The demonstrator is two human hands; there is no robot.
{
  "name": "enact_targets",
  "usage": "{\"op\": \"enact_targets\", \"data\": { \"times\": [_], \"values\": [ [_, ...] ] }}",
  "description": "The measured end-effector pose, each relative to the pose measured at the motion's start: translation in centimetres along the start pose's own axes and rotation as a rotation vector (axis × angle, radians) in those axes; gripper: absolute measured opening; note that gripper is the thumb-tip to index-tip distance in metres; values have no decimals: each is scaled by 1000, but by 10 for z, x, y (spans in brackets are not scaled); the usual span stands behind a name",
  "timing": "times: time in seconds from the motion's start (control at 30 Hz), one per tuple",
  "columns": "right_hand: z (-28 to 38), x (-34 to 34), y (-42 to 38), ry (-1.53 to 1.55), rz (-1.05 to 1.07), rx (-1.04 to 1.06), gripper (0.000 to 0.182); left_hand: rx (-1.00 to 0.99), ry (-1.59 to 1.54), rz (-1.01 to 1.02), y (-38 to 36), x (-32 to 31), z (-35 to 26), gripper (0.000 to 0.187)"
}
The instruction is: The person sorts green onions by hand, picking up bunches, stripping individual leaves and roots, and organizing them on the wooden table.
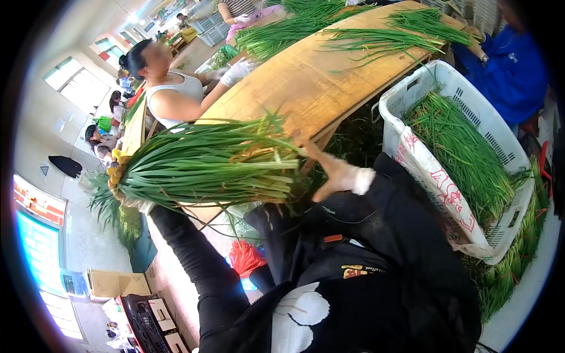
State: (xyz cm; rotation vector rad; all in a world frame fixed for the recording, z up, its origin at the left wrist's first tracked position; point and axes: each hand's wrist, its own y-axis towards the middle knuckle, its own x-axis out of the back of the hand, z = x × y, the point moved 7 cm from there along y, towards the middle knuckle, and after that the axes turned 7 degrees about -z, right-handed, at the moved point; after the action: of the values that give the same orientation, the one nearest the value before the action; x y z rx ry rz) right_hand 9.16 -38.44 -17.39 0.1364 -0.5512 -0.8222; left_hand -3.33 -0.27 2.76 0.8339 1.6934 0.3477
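Left hand [119, 172] grips green stalks [206, 160], right hand [338, 176] close by

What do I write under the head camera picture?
Left hand holding a leafy green bunch, right hand open near its pale ends.

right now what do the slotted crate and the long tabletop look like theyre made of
The crate looks like moulded plastic, off-white and rather dull: it has regular rows of slots and a smooth, rounded rim. The tabletop seems to be wood, perhaps plywood, yellow-brown with a slight sheen, going by its colour and blotchy brown marks, though a wood-look facing is possible.
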Motion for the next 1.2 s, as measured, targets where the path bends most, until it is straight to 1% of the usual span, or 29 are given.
{"op": "enact_targets", "data": {
  "times": [0.03, 0.07, 0.1, 0.13, 0.2, 0.27, 0.3, 0.33, 0.4, 0.43, 0.47, 0.5, 0.53, 0.57, 0.6, 0.63, 0.67, 0.73, 0.77, 0.8, 0.87, 0.9, 0.93, 0.97, 1.0, 1.03, 1.07, 1.13, 1.2],
  "values": [
    [7, -22, 10, 247, 84, -9, 93, 111, -106, -14, -3, 1, 10, 13],
    [27, -32, 11, 502, 141, -29, 83, 138, -161, -35, -11, -7, 18, 12],
    [46, -42, 12, 755, 203, -64, 72, 107, -141, -64, -18, -17, 21, 12],
    [50, -38, 5, 441, 136, -106, 47, 75, -120, -93, -22, -22, 21, 12],
    [40, -41, -15, -241, 219, 263, 27, 206, -360, 32, -17, -29, 15, 10],
    [32, -10, -37, -97, 111, 123, 24, 309, -366, 102, -21, -38, 4, 11],
    [14, 9, -51, -165, 46, 126, 23, 260, -198, 69, -14, -23, -8, 15],
    [-3, 29, -64, -234, -19, 131, 22, 285, -254, 111, -12, -23, -16, 18],
    [-24, 60, -84, -431, -151, 41, 18, 277, -221, 134, -18, -24, -25, 19],
    [-47, 64, -94, -567, -104, -23, 17, 265, -222, 125, -9, -8, -33, 19],
    [-67, 64, -100, -704, -58, -87, 15, 262, -237, 90, -16, -12, -31, 18],
    [-74, 64, -97, -971, 78, -181, 15, 245, -210, 97, -19, -16, -32, 17],
    [-88, 62, -95, -1049, 305, -376, 30, 226, -187, 107, -19, -19, -33, 17],
    [-80, 64, -91, -902, 321, -397, 43, 221, -187, 107, -17, -21, -28, 17],
    [-54, 59, -77, -752, 336, -418, 56, 254, -353, 251, -15, -34, -23, 16],
    [-40, 43, -58, -533, 323, -257, 68, 288, -520, 395, -18, -46, -21, 15],
    [-24, 29, -41, -317, 303, -99, 81, 290, -523, 395, -22, -57, -17, 15],
    [15, -6, -9, 375, 316, 28, 78, 491, -488, 611, -44, -97, -2, 9],
    [28, -14, 6, 367, 307, 28, 78, 270, -360, 422, -25, -67, -9, 8],
    [42, -18, 22, 376, 230, 14, 69, 274, -367, 426, -30, -78, -2, 8],
    [58, -23, 38, 404, 89, -23, 51, 372, -652, 477, -53, -115, 10, 6],
    [49, -22, 38, 342, 27, -123, 47, 401, -619, 501, -59, -120, 13, 6],
    [41, -21, 37, 286, -32, -227, 49, 402, -621, 502, -60, -121, 13, 6],
    [32, -20, 35, 238, -87, -332, 55, 405, -555, 493, -61, -122, 15, 6],
    [40, -19, 33, 558, -192, -310, 56, 407, -489, 482, -61, -121, 15, 5],
    [29, -18, 32, 333, -256, -186, 34, 366, -439, 456, -58, -114, 13, 6],
    [12, -15, 22, 125, -290, -190, 40, 364, -440, 454, -55, -110, 10, 6],
    [-26, 8, 4, -258, -357, -426, 39, 345, -498, 416, -49, -97, 1, 4],
    [-96, 27, -35, 346, -643, -623, 32, 307, -583, 416, -40, -86, -13, 5]
  ]
}}
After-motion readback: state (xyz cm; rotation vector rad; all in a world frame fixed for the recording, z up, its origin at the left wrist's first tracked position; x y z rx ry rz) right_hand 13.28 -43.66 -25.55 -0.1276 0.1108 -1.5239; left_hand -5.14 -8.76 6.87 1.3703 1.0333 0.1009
